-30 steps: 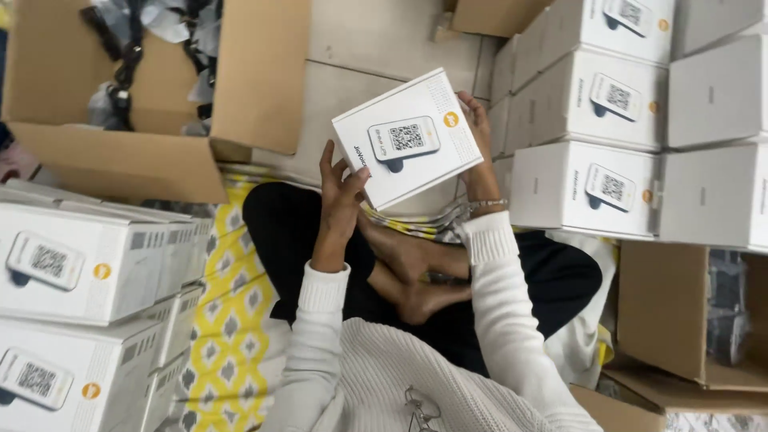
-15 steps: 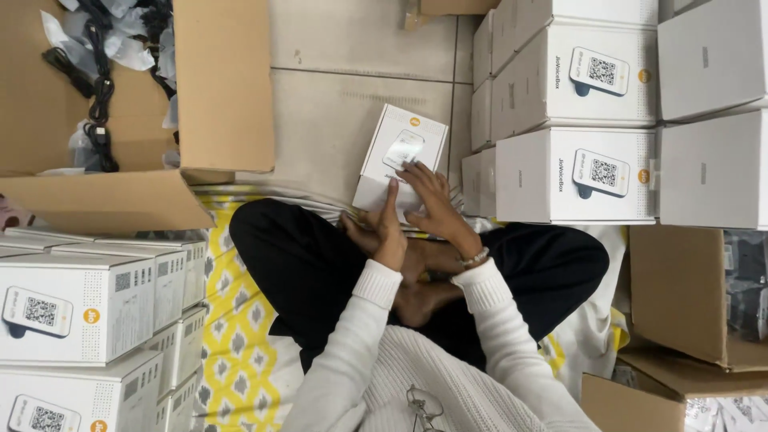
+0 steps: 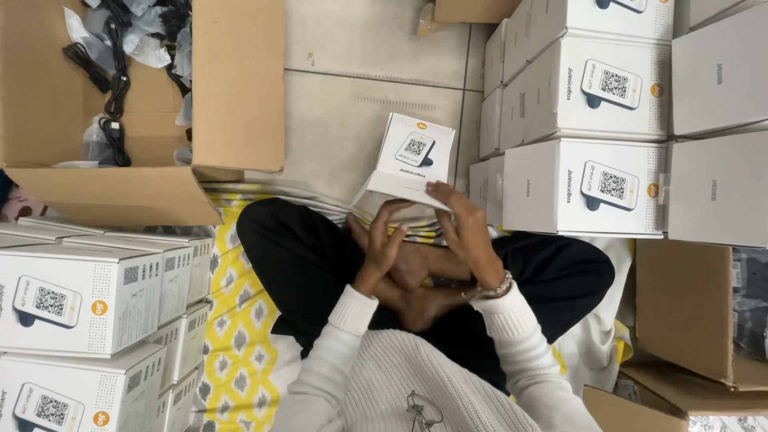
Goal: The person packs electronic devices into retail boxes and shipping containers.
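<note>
A small white carton (image 3: 410,160) with a printed picture of a device on its top sits in front of my crossed legs, tipped away from me. My right hand (image 3: 464,228) grips its near edge, fingers over the flap. My left hand (image 3: 382,240) touches the carton's near underside with curled fingers. Both arms wear white knit sleeves, and a bracelet is on the right wrist.
Stacks of identical white cartons stand at the right (image 3: 592,184) and at the left (image 3: 88,296). An open cardboard box (image 3: 232,96) holding black cables in plastic bags is at the upper left. More cardboard boxes (image 3: 688,312) sit at the lower right. A yellow patterned mat (image 3: 240,352) lies under me.
The white carton came down from being held up near my face to low over my legs and turned, its printed face now tilted away. Both hands shifted to its near edge.
</note>
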